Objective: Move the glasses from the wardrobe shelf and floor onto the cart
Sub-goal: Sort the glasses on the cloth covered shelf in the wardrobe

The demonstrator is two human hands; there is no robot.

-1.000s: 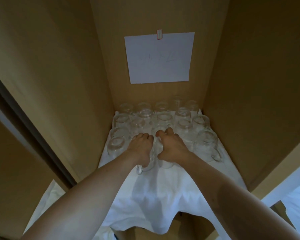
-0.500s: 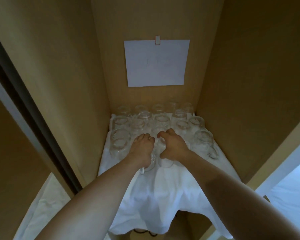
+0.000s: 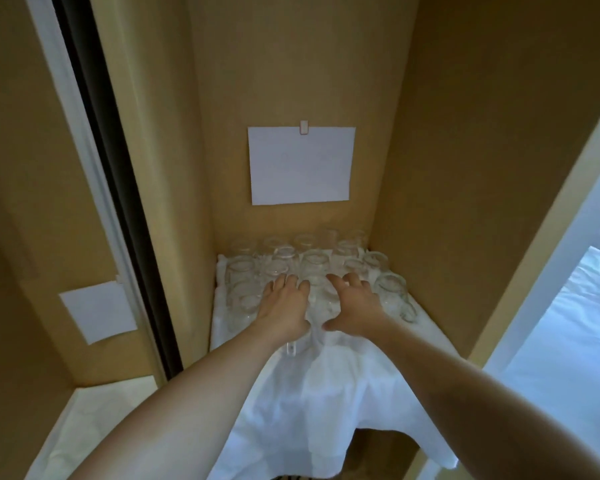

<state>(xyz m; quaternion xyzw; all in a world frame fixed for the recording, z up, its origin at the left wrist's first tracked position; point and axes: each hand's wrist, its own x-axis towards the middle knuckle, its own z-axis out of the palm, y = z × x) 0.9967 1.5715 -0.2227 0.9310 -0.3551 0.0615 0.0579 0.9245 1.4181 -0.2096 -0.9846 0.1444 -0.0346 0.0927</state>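
Several clear glasses stand upside down in rows at the back of a wardrobe shelf covered with a white cloth. My left hand grips a glass from above at the front of the group; part of that glass shows below my wrist. My right hand curls over a neighbouring glass just to the right, fingers on its far side and thumb near. A glass with a handle stands to the right of my right hand. No cart is in view.
Brown wardrobe walls close in left, back and right. A white paper sheet hangs on the back wall, another paper on the left compartment wall. A dark sliding door edge runs down the left. A white bed lies right.
The camera has tilted and pulled back, so the left compartment and the bed show more. Both hands stay on the front glasses, the right hand's thumb now spread wider.
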